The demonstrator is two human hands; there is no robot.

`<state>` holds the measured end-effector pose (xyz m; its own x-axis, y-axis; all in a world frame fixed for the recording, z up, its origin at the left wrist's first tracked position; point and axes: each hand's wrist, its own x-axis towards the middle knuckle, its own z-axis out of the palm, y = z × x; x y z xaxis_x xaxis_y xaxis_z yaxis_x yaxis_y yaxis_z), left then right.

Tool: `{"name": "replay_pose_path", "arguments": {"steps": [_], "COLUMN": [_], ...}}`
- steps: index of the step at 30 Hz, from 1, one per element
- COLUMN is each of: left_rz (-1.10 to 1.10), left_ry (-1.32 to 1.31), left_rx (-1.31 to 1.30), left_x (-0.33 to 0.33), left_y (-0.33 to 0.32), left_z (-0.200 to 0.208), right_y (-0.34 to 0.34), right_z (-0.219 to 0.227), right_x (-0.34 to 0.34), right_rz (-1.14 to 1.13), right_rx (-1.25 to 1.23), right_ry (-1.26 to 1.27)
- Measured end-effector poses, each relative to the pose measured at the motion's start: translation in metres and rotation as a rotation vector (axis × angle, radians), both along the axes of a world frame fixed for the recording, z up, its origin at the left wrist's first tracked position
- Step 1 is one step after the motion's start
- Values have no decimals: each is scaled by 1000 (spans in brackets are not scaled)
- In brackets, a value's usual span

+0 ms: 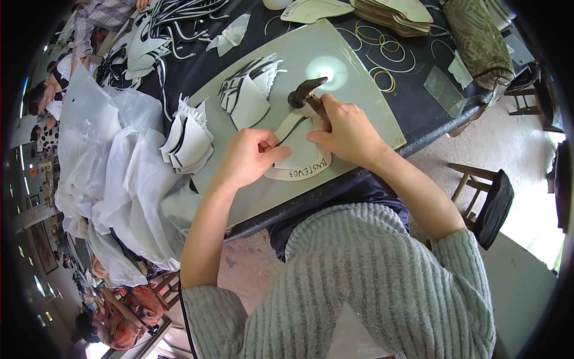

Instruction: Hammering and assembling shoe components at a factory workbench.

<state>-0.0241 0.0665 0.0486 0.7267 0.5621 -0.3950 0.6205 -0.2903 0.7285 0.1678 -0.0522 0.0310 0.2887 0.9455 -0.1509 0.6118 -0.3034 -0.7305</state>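
My right hand [351,130] is wrapped round the handle of a hammer [308,90], its dark head raised a little over the grey board [373,107]. Below the hammer lies a curved cream piece with a black edge strip [294,124]. My left hand [250,158] pinches that piece near its lower end with thumb and forefinger. A pale curved pattern piece with handwriting [314,169] lies under and beside both hands. Left of the work, a stack of white black-edged pieces [251,109] rests on the board. A second stack of white pieces [191,143] overlaps the board's left side.
Clear plastic sheeting [128,173] heaps over the table's left. Black and white strips [179,27], yellow rings [388,45], brown patterns [391,18] and a patterned roll [478,42] line the far side. A stool [487,197] stands at right; other people sit at left.
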Motion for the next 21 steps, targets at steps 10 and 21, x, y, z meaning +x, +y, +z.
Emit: {"name": "replay_pose_path", "arguments": {"steps": [10,21], "left_rz": [-13,-17], "left_ry": [38,69], "left_rx": [54,495], "left_x": [3,-24], "left_y": [-2,-38], "left_z": [0,-17], "right_y": [0,3], "right_z": [1,-7], "right_x": [0,13], "right_rz": [5,97], "right_rx": [5,59], "right_ry": [15,42]}}
